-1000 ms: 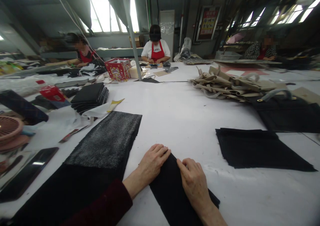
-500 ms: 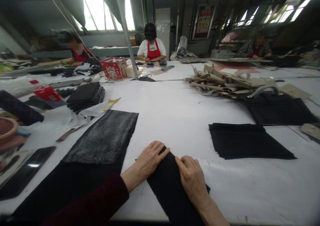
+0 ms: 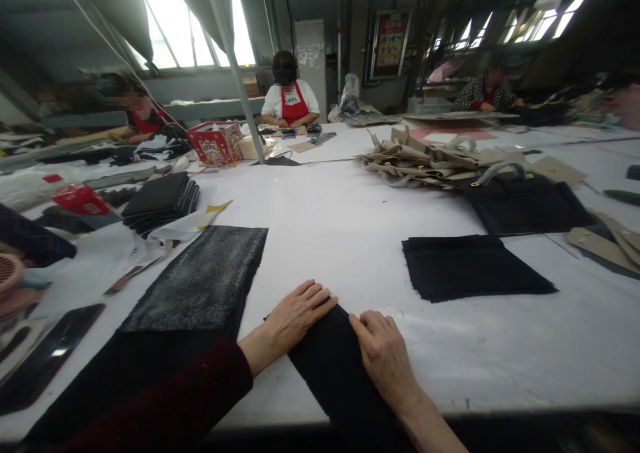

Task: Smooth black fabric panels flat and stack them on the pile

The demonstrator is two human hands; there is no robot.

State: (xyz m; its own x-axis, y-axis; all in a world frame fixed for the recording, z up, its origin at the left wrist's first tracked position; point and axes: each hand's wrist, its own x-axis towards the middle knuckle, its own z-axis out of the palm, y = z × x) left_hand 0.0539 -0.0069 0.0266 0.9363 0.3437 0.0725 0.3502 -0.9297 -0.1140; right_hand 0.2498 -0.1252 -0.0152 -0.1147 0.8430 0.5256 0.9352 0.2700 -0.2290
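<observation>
At the near edge of the white table (image 3: pixel 310 206), a black piece of cloth (image 3: pixel 340 379) lies slantwise under the person's two hands, its lower part running past that edge and its narrow far end pointing in over the tabletop. The left hand (image 3: pixel 303 309), below a dark red sleeve (image 3: pixel 215 379), rests across the far left corner of the piece, fingers together and bent over it. The right hand (image 3: pixel 385 349) lies on the right side, index finger reaching to the border and the other fingers curled; whether either hand pinches the cloth I cannot tell. A strip of the cloth shows between the hands, which stand apart.

Toward the near left corner, just beside the left forearm, is a long black stack with a speckled grey far part (image 3: pixel 195 286); left of it, a phone (image 3: pixel 50 353) and a pink fan (image 3: pixel 10 273). Right of the hands and farther in from the near edge lies a stack of black pieces (image 3: pixel 470 266), well apart from them. Beyond it, toward the right edge, are a black panel with a handle (image 3: pixel 525 206) and a beige pile (image 3: pixel 430 163). At the far side, past a patterned red box (image 3: pixel 215 143), sits a co-worker in a red apron (image 3: pixel 293 106).
</observation>
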